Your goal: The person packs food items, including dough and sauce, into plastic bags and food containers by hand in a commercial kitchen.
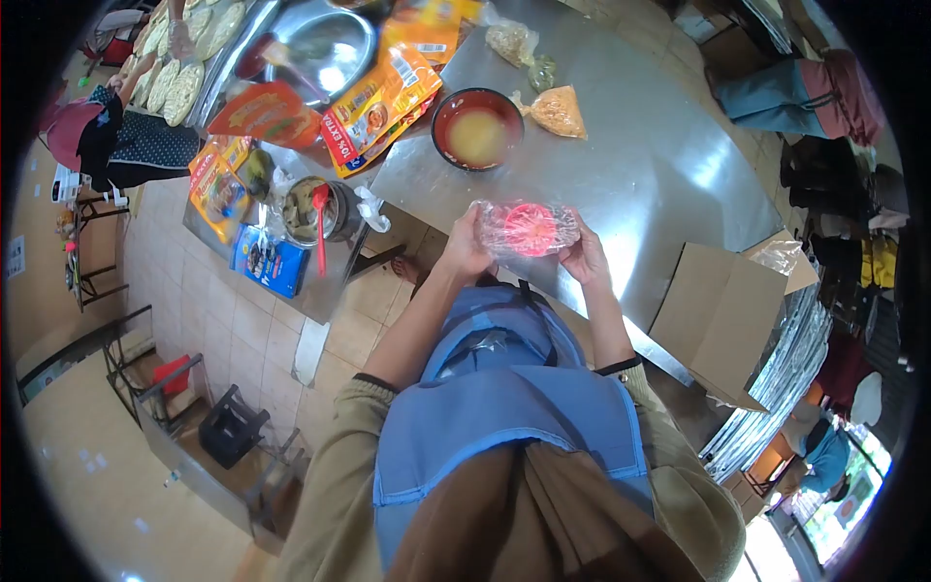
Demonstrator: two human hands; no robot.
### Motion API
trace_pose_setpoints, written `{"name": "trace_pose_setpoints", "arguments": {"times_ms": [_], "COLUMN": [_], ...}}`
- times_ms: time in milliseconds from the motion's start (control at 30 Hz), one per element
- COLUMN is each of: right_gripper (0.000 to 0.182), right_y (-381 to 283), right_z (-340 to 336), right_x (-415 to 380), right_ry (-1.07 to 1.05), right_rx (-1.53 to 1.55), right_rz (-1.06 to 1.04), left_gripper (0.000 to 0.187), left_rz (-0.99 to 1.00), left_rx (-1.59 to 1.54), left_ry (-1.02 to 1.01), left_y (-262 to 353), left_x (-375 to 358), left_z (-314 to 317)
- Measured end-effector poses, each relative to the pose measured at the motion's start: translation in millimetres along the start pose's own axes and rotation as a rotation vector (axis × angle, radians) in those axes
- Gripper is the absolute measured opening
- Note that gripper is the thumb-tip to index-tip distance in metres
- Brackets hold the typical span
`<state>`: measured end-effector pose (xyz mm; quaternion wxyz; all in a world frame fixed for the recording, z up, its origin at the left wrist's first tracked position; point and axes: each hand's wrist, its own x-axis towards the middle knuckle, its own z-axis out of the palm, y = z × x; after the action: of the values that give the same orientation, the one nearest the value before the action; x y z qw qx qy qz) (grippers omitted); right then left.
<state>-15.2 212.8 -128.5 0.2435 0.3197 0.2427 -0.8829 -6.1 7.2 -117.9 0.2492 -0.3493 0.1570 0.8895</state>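
Observation:
Between my two hands is a package in crinkled clear plastic with a bright pink-red round shape (529, 229) showing in its middle; what is inside I cannot make out. My left hand (467, 244) is closed on its left end, and my right hand (588, 256) grips its right end. The package is held over the near edge of the steel table (630, 155). Just beyond it stands a dark-rimmed red-brown bowl (477, 130) with pale yellow liquid. A knotted bag of orange-coloured crumbs (560, 112) lies to the right of the bowl.
Yellow-orange packets (378, 112) lie left of the bowl. A metal pot (303, 209) holds a red spoon (321, 218), beside a blue packet (269, 262). A large steel basin (335, 44) stands farther back. An open cardboard box (722, 310) is at the right edge. Other people stand nearby.

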Motion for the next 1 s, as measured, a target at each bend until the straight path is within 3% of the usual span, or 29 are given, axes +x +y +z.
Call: {"name": "trace_pose_setpoints", "arguments": {"times_ms": [100,200,233,333,433,533,633,733,867,933,1000], "right_gripper": [0.026,0.028,0.03,0.034,0.034,0.034,0.034,0.039,0.048,0.053,0.054], "right_y": [8,13,15,18,7,-17,-26,-19,-3,-2,1], "right_z": [-18,-23,-22,-25,-38,-43,-30,-19,3,-7,-19], "right_x": [16,19,18,24,46,74,80,70,40,25,2], "right_ry": [-0.008,-0.018,-0.02,-0.021,0.028,0.032,0.012,-0.009,0.136,0.227,0.406], "right_rx": [-0.046,-0.099,-0.112,-0.144,-0.174,-0.116,-0.135,-0.189,-0.12,0.009,-0.106], "right_rz": [-0.017,-0.016,-0.006,0.055,-0.026,-0.071,-0.121,-0.152,-0.204,-0.218,-0.343], "left_gripper": [0.043,0.044,0.046,0.047,0.045,0.046,0.047,0.042,0.036,0.035,0.032], "left_rz": [-0.054,-0.16,-0.112,-0.04,0.01,0.067,0.014,0.193,0.133,0.239,0.427], "left_rx": [-0.109,-0.184,-0.209,-0.133,0.053,0.055,0.436,0.732,0.64,0.496,0.444], "left_ry": [0.003,-0.146,-0.207,0.052,-0.034,-0.09,0.052,-0.057,-0.161,-0.077,0.088], "left_y": [-1,-2,-8,-8,-15,5,21,42,127,168,208], "left_x": [20,31,51,50,92,52,26,-24,-129,-169,-193], "left_z": [-15,-25,-50,-38,-64,-18,-24,-55,-93,-125,-165]}}
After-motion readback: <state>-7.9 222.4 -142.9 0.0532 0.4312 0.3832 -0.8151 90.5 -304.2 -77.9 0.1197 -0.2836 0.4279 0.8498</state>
